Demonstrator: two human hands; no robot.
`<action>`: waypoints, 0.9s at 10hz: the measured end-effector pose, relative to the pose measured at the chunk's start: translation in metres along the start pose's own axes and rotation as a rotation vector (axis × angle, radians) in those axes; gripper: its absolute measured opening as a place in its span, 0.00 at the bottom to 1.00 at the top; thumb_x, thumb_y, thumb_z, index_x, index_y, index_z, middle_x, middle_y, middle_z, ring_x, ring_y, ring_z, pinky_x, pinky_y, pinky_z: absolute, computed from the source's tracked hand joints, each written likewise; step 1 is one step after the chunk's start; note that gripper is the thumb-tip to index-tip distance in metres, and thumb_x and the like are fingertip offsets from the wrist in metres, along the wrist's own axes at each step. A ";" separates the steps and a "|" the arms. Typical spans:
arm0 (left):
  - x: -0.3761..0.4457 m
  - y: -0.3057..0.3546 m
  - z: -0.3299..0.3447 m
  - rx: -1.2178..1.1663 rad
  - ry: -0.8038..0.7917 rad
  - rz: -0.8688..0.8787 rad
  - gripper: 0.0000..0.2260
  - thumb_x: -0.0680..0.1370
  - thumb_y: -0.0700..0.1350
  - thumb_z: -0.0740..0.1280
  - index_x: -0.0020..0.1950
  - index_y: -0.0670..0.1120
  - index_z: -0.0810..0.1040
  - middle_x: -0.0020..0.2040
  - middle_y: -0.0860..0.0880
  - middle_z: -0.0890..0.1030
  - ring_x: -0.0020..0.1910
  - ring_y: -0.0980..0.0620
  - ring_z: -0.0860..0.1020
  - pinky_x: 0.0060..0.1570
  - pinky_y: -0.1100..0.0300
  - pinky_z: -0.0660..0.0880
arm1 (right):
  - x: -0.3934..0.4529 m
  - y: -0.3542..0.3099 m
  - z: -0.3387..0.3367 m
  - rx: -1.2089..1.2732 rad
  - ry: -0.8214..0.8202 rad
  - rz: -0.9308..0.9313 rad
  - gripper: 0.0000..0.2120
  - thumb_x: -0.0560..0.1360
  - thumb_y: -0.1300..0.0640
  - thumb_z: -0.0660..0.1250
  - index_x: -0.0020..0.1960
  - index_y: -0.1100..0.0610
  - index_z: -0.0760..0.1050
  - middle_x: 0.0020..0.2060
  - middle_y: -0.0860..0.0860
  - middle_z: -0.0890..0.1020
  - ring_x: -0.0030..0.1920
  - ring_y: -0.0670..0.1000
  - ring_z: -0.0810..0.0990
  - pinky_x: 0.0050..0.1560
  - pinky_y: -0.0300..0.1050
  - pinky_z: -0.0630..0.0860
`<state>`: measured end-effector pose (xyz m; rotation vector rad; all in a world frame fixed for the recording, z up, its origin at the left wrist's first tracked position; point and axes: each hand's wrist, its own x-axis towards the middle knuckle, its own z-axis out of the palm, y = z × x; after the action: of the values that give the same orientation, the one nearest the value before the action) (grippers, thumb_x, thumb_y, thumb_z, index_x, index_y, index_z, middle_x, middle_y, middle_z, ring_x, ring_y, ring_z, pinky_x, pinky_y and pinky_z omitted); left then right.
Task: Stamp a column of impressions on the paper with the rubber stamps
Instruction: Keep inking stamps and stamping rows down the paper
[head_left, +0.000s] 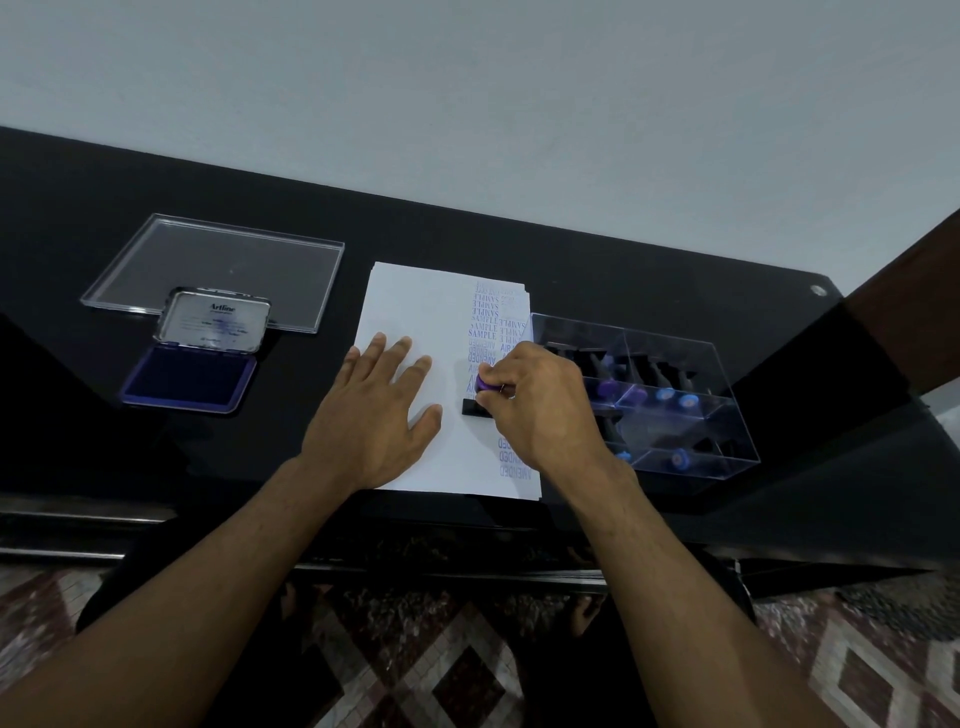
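A white sheet of paper (415, 312) lies on the black table (623, 270), with a column of blue impressions reading SAMPLE, AMENDED and AIR down its right side. My left hand (379, 405) rests flat on the sheet, fingers spread. My right hand (540, 410) grips a rubber stamp (480, 397) with a purple knob and a black base; the base sits on the paper within the column. Part of the column is hidden under my right hand.
An open ink pad (189, 376) with a blue pad and a metal lid lies at the left. Behind it is a clear plastic lid (223, 260). A clear compartment box (670, 405) holding several more stamps stands right of the paper.
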<state>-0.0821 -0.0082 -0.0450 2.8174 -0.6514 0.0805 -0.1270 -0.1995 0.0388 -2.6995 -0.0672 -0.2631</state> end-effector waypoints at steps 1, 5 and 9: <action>0.000 -0.001 0.000 0.007 0.005 0.001 0.35 0.79 0.66 0.44 0.81 0.50 0.61 0.82 0.45 0.56 0.82 0.44 0.49 0.79 0.46 0.45 | -0.001 0.000 0.000 0.005 0.009 0.003 0.08 0.76 0.57 0.72 0.53 0.57 0.85 0.48 0.51 0.82 0.47 0.48 0.79 0.54 0.46 0.78; 0.001 -0.001 0.001 0.004 -0.003 0.001 0.34 0.79 0.66 0.44 0.81 0.51 0.59 0.83 0.46 0.54 0.82 0.45 0.48 0.79 0.47 0.44 | -0.005 0.001 -0.001 0.082 0.042 0.054 0.10 0.75 0.57 0.73 0.56 0.55 0.83 0.49 0.49 0.81 0.44 0.46 0.78 0.50 0.35 0.74; -0.001 -0.001 0.000 -0.017 0.008 0.012 0.34 0.80 0.66 0.44 0.81 0.50 0.61 0.82 0.46 0.55 0.82 0.45 0.48 0.80 0.44 0.47 | -0.009 0.023 -0.006 0.796 0.383 0.481 0.11 0.71 0.56 0.75 0.53 0.49 0.84 0.43 0.46 0.86 0.46 0.50 0.85 0.49 0.58 0.82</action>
<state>-0.0827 -0.0068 -0.0455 2.7956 -0.6642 0.0886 -0.1347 -0.2233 0.0332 -1.7718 0.4801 -0.4743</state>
